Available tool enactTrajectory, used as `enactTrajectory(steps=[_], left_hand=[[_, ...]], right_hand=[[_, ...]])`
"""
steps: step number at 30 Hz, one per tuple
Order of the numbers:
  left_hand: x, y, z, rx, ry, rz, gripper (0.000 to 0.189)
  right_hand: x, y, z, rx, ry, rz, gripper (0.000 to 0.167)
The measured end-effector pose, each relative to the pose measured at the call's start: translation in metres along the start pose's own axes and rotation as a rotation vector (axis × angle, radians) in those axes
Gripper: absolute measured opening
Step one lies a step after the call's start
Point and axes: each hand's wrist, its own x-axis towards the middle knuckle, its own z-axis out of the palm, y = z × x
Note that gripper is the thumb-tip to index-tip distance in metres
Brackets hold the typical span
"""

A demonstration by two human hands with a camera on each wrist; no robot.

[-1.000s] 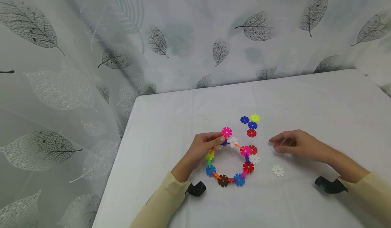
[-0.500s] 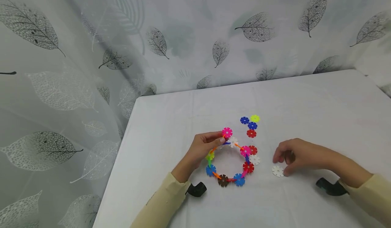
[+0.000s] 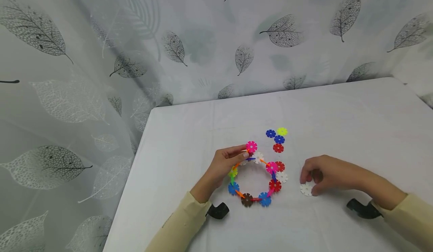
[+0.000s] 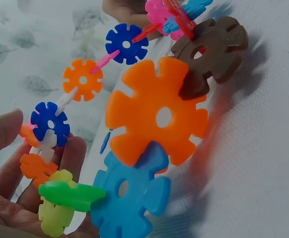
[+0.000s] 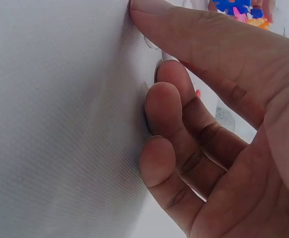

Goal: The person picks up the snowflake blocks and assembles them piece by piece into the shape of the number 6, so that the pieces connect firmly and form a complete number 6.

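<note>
My left hand (image 3: 220, 166) pinches the upper left of a ring (image 3: 247, 199) made of interlocked snowflake discs in many colors. A pink disc (image 3: 252, 147) stands up beside those fingertips. In the left wrist view, an orange disc (image 4: 129, 111) and a light blue disc (image 4: 132, 198) of the ring are closest, with the fingers behind its far left part. To the right of the ring, my right hand (image 3: 329, 172) is down at the table, thumb and fingers at the edges of a loose white snowflake disc (image 3: 306, 189). The right wrist view shows only a sliver of that disc behind the thumb.
Behind the ring lie loose discs: blue (image 3: 270, 133), yellow (image 3: 282, 131) and red (image 3: 278, 148). Another red disc (image 3: 280, 166) and a white one (image 3: 282, 177) lie against the ring's right side. A white cloth covers the table (image 3: 182, 132); a leaf-print curtain (image 3: 209, 49) hangs behind.
My right hand has come down toward me onto the loose white disc, its thumb and fingers closing around the edges. The left hand and the ring have stayed in place.
</note>
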Motion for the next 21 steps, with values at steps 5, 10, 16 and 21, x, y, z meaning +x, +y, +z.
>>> enactTrajectory(steps=[5,10,16,21], left_hand=[[-0.0015,0.0004,0.0005,-0.017,-0.011,0.019,0.033],[-0.0017,-0.0004,0.0006,-0.037,-0.015,0.045,0.034],[-0.0022,-0.0004,0.0001,-0.021,-0.005,0.058,0.035],[-0.0021,-0.0007,-0.0005,-0.035,-0.021,0.08,0.036]], right_hand=[[0.0002,-0.0009,0.0007,-0.002,0.008,-0.014,0.032],[0.0009,-0.0028,0.0007,0.013,0.013,-0.016,0.028],[0.0023,-0.0016,-0.0015,0.052,0.042,-0.029,0.018],[0.0034,-0.001,-0.0067,0.143,0.053,-0.069,0.033]])
